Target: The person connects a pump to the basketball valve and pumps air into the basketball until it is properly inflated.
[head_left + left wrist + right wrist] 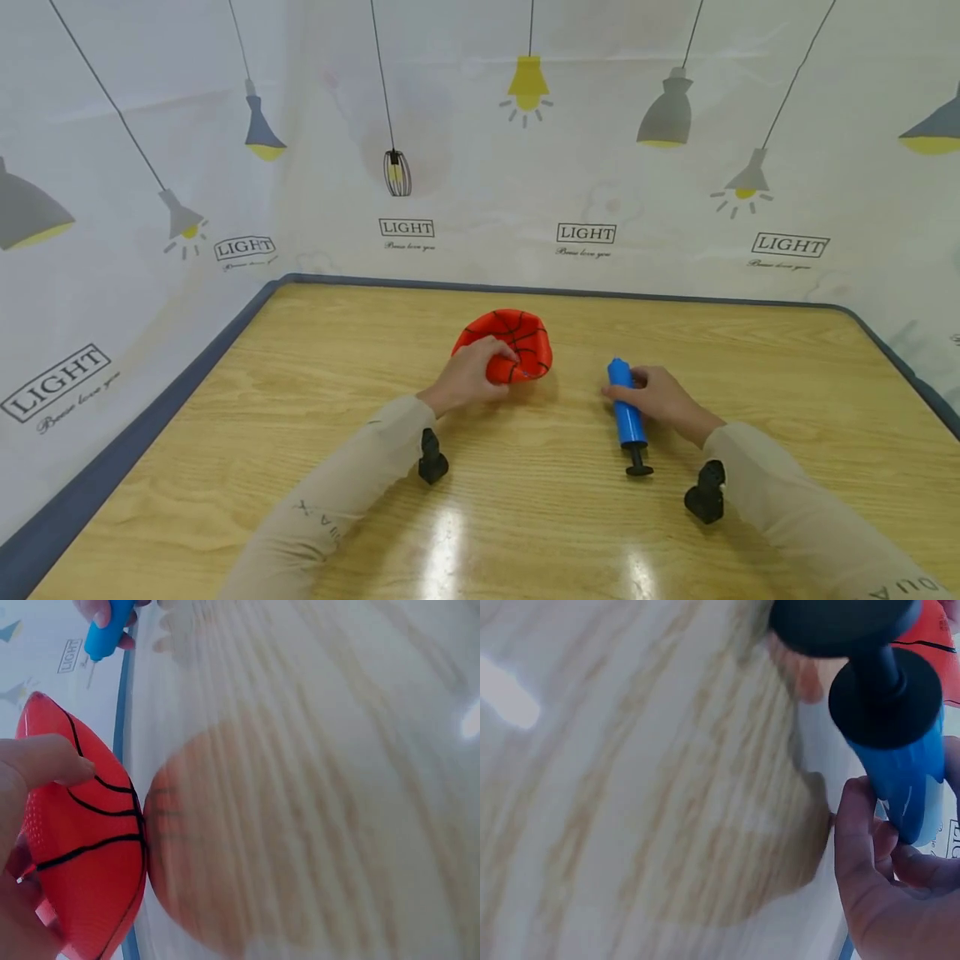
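Note:
A red ball with black basketball lines [531, 335] rests on the table, slack and caved in like a bowl. My left hand [468, 373] grips its near left side; in the left wrist view the thumb [52, 759] presses on the red skin and the other fingers are partly hidden behind it. To the right, my right hand [663, 395] holds a blue hand pump [630, 423] round its barrel. The pump's black handle [638, 470] points toward me, its narrow blue end away. Close up, the right wrist view shows the black end cap [889, 701] and fingers curled against the barrel.
Both things are on or over a glossy wooden table [525, 508] with a dark blue border. A pale curtain printed with lamps [480, 167] stands around its back and sides. Small black devices sit on both wrists, the left wrist device [432, 457] among them.

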Available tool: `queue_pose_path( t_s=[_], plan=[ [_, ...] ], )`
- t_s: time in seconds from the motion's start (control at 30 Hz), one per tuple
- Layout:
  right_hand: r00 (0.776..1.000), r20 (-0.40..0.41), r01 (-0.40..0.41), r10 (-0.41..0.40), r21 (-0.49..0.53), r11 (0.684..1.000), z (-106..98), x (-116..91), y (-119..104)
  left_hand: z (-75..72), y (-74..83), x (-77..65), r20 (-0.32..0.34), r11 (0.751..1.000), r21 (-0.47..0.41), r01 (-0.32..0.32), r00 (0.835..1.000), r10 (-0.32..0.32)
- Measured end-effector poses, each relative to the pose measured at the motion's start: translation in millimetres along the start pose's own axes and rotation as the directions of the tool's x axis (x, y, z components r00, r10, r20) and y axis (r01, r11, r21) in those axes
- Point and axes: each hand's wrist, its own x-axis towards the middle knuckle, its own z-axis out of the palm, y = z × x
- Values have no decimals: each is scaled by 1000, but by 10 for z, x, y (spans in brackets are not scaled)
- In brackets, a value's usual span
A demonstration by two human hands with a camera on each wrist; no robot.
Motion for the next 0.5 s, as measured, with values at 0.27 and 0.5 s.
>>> queue_pose_path(
  t_s=[0.27, 0.5],
  plan=[
    [1000, 15, 2, -3, 54, 999, -45, -52, -62, 29, -69, 20, -38, 998, -15, -63, 997, 62],
    [998, 52, 20, -25, 96, 995, -35, -72, -88, 33, -59, 29, -67, 998, 4, -67, 995, 67]
  ],
)
